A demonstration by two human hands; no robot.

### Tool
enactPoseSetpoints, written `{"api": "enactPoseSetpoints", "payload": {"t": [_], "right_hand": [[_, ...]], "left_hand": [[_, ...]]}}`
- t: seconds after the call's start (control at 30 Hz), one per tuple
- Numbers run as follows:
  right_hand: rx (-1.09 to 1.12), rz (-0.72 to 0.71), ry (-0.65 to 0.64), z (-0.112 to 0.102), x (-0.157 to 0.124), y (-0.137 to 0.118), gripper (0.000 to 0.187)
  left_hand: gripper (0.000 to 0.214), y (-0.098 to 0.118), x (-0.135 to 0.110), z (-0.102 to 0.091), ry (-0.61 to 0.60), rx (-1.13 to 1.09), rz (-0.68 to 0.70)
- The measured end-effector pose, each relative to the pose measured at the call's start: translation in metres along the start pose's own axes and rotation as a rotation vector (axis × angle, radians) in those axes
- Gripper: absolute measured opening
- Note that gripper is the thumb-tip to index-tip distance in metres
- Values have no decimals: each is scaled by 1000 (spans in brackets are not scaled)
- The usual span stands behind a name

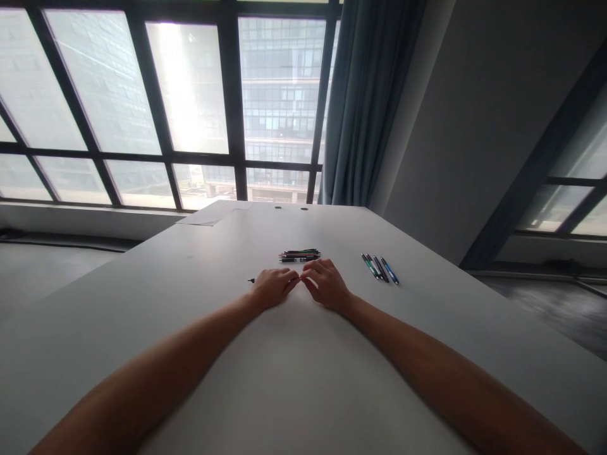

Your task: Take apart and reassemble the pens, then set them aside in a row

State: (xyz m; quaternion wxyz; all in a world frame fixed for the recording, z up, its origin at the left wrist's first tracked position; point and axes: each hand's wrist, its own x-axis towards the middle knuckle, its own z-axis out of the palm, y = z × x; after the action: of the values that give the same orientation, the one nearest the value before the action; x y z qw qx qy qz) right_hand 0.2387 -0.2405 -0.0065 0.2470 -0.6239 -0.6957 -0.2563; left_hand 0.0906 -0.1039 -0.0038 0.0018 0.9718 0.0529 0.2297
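Over the middle of the white table [199, 354], my left hand [274, 287] and my right hand [328, 285] meet at their fingertips. Both are closed in a pinch; whatever sits between the fingers is too small or hidden to make out. A thin dark tip [251, 280], like the end of a pen, shows just left of my left hand; whether that hand holds it I cannot tell. Right behind the hands lies a bunch of pens [300, 255], mostly dark with some green, lying sideways. Several pens [380, 268] with green, black and blue parts lie side by side to the right.
Sheets of paper [206, 217] lie at the table's far left corner. Two dark round spots [304, 209] mark the far end. Beyond stand large windows [279, 95] and a blue curtain [367, 107], with a grey wall [484, 126] on the right.
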Motion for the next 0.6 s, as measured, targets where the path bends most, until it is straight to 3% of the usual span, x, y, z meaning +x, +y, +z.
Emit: {"api": "enactPoseSetpoints", "payload": {"t": [0.27,0.47,0.6], "right_hand": [[-39,368,135,0,-6,36,11],[-61,449,181,-2,-10,48,6],[-70,462,83,2,-7,33,5]], "left_hand": [[37,-1,-1,1,-7,17,-206],[36,-8,1,5,-35,40,-349],[36,-6,2,3,-39,37,-335]]}}
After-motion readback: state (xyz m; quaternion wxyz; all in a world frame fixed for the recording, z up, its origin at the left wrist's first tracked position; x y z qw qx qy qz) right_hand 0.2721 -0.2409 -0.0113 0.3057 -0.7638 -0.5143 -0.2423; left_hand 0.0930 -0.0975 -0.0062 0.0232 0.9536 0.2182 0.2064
